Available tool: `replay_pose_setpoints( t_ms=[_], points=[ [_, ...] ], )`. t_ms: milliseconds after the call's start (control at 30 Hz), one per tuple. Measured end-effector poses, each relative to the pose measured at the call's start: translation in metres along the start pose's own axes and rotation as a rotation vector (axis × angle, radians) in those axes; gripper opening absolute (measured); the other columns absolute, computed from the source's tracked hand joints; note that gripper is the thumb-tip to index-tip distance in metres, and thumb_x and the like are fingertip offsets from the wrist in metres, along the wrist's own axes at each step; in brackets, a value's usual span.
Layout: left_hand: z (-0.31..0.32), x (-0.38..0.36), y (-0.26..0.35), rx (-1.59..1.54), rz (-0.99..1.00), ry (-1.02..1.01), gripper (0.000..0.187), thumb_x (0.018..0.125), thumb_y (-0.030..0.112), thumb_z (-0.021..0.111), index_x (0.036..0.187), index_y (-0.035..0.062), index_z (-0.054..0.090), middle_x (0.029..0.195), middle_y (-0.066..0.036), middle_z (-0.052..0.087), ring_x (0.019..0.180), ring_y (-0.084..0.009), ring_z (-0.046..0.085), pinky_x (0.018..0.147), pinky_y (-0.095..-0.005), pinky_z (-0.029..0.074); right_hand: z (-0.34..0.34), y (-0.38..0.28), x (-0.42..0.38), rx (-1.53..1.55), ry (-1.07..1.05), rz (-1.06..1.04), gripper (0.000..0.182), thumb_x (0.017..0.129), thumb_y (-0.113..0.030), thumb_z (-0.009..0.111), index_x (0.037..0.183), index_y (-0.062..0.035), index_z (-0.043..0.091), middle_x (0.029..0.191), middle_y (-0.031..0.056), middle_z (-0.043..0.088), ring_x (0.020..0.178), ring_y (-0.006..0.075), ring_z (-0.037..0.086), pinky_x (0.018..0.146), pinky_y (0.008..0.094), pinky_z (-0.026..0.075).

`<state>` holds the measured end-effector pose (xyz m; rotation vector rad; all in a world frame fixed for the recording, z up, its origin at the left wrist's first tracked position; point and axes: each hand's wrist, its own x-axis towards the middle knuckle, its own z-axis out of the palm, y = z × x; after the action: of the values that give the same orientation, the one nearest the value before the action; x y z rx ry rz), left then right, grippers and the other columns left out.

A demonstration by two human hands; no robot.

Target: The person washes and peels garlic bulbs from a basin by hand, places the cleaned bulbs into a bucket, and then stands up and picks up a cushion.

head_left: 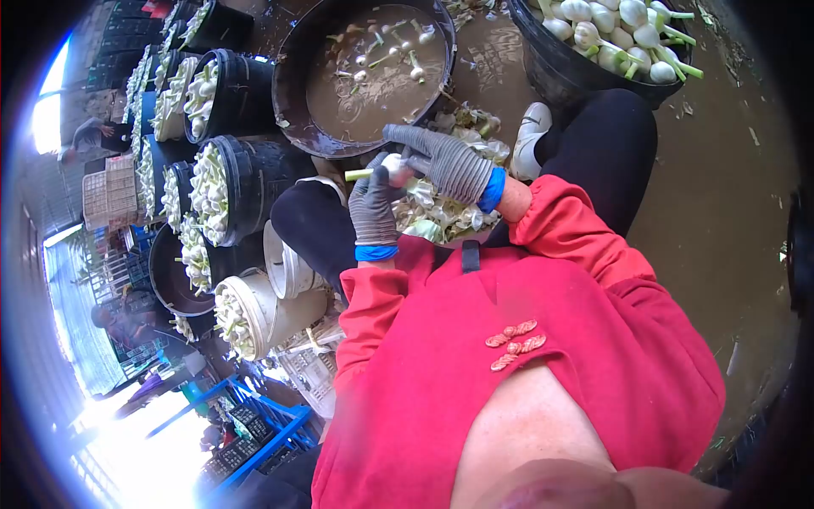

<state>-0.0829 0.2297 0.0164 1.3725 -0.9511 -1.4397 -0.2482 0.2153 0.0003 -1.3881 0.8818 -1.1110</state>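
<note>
Both hands wear grey striped gloves with blue bands at the wrists. A garlic bulb (396, 170) with a short green stem pointing left is between them, in front of my knees. My left hand (373, 208) is closed around it from below, near the stem. My right hand (449, 161) reaches over from the right, its thumb and fingers at the bulb's side; its exact grip is partly hidden. Just below the hands lies a heap of pale garlic skins (449, 204).
A wide dark tub (284, 93) with murky water and several garlic bulbs stands ahead. At the upper right is a black bucket (551, 68) heaped with clean bulbs. Black buckets (254, 187) and a white bucket (280, 314) of garlic fill the left. Other people are farther left.
</note>
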Motion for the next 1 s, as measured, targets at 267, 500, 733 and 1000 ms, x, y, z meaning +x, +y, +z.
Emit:
replay_pose_setpoints(
  t_ms=[267,500,733,1000],
  points=[
    [-0.029,0.036,-0.010,-0.228,0.054,-0.050,0.008,0.087,0.014,0.049,0.092,0.0096,0.053,0.077,-0.002,0.053,0.068,-0.0177,0.050,0.062,-0.0300,0.043,-0.041,-0.027,-0.004,0.612,0.157,-0.165,0.046,0.084,-0.002,0.052,0.128,0.0024,0.039,0.089,0.0089,0.062,0.078,0.0150,0.060,0.074,0.0242,0.049],
    [-0.031,0.059,-0.037,-0.681,-0.264,-0.030,0.023,0.091,0.034,0.046,0.093,0.0131,0.055,0.072,0.000,0.053,0.060,-0.0149,0.046,0.052,-0.0260,0.038,-0.042,0.027,0.002,-0.057,-0.099,0.248,0.036,0.075,-0.007,0.059,0.111,-0.0073,0.059,0.102,0.0116,0.061,0.088,0.0219,0.060,0.071,0.0304,0.048],
    [0.170,0.087,0.035,-0.271,-0.082,-0.539,0.026,0.090,0.027,0.051,0.108,0.0084,0.055,0.098,-0.006,0.060,0.083,-0.0177,0.055,0.071,-0.0298,0.048,0.007,0.121,0.002,-0.702,-0.263,0.255,0.027,0.069,-0.012,0.057,0.094,-0.0078,0.066,0.089,0.0159,0.065,0.084,0.0338,0.062,0.072,0.0400,0.049],
    [0.329,0.102,0.096,-0.230,-0.040,-0.731,0.026,0.084,0.020,0.060,0.102,0.0012,0.056,0.088,-0.011,0.062,0.077,-0.0227,0.063,0.064,-0.0343,0.054,0.015,0.182,0.021,-0.630,-0.186,0.170,0.030,0.078,-0.012,0.054,0.107,-0.0096,0.060,0.095,0.0149,0.064,0.091,0.0345,0.060,0.077,0.0400,0.047]
  ],
)
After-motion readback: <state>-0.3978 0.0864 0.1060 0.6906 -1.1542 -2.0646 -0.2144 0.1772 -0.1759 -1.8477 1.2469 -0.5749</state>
